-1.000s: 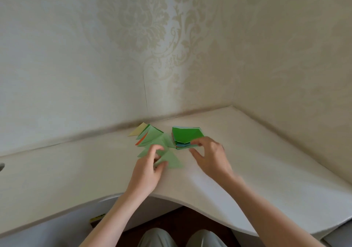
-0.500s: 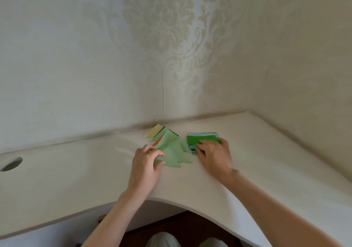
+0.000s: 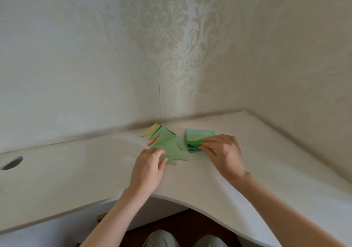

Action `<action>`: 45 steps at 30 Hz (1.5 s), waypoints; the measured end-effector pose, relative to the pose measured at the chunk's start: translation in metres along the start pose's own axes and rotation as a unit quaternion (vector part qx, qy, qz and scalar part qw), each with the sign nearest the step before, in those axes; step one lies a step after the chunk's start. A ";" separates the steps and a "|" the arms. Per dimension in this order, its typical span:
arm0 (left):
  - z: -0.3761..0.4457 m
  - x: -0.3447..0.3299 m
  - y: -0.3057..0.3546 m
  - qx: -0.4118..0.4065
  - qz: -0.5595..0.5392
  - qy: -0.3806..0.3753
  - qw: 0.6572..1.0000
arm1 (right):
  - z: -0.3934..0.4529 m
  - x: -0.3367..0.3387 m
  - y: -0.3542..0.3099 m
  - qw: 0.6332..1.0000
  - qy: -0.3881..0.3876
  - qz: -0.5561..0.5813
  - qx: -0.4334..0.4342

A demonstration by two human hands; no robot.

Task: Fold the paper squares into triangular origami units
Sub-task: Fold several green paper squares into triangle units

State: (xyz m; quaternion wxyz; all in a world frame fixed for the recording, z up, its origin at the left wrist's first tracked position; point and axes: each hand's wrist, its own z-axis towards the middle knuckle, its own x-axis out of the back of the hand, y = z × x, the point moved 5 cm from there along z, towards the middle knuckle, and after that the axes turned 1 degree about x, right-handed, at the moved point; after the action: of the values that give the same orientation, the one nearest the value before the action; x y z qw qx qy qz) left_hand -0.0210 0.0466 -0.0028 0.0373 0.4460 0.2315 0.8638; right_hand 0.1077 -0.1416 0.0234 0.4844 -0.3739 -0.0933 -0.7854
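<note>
Several folded triangular units (image 3: 167, 144), mostly light green with one yellow and one orange edge, lie fanned out on the desk (image 3: 76, 170). My left hand (image 3: 150, 167) rests on the nearest triangle, fingers curled down onto it. To the right sits a stack of coloured paper squares (image 3: 198, 134) with a pale blue sheet on top. My right hand (image 3: 222, 153) pinches a dark green sheet (image 3: 194, 143) at the stack's front edge, lifted and bent between thumb and fingers.
The pale desk fits into a wall corner and has a curved front cut-out (image 3: 171, 199) over my knees. A round cable hole (image 3: 11, 163) is at the far left. Patterned wallpaper rises close behind the papers.
The view has shifted, so the papers sit farther right. My right hand has peeled the green sheet off the stack, baring a blue one. My left hand stays on the triangles.
</note>
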 end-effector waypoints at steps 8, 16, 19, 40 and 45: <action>-0.004 -0.021 0.056 -0.059 -0.134 -0.046 0.988 | -0.064 0.044 0.013 0.995 -0.034 -0.069 0.057; -0.014 -0.063 0.104 -0.093 -0.175 -0.156 0.968 | -0.087 0.052 0.019 0.994 -0.105 -0.014 -0.035; -0.013 -0.066 0.108 -0.094 -0.161 -0.145 0.972 | -0.088 0.050 0.023 0.988 -0.114 0.028 -0.101; 0.001 -0.080 0.103 0.035 -0.230 -0.168 0.958 | -0.082 0.037 0.038 0.934 -0.165 0.139 -0.285; -0.001 -0.076 0.102 0.022 -0.246 -0.170 0.954 | -0.087 0.041 0.038 0.941 -0.161 0.160 -0.252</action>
State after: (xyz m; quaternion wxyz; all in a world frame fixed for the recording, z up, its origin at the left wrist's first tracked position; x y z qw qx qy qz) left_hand 0.0384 -0.0651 -0.0163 0.2774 0.5166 0.3434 0.7337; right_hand 0.0855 -0.2334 -0.0182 0.4724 -0.6150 0.0919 -0.6246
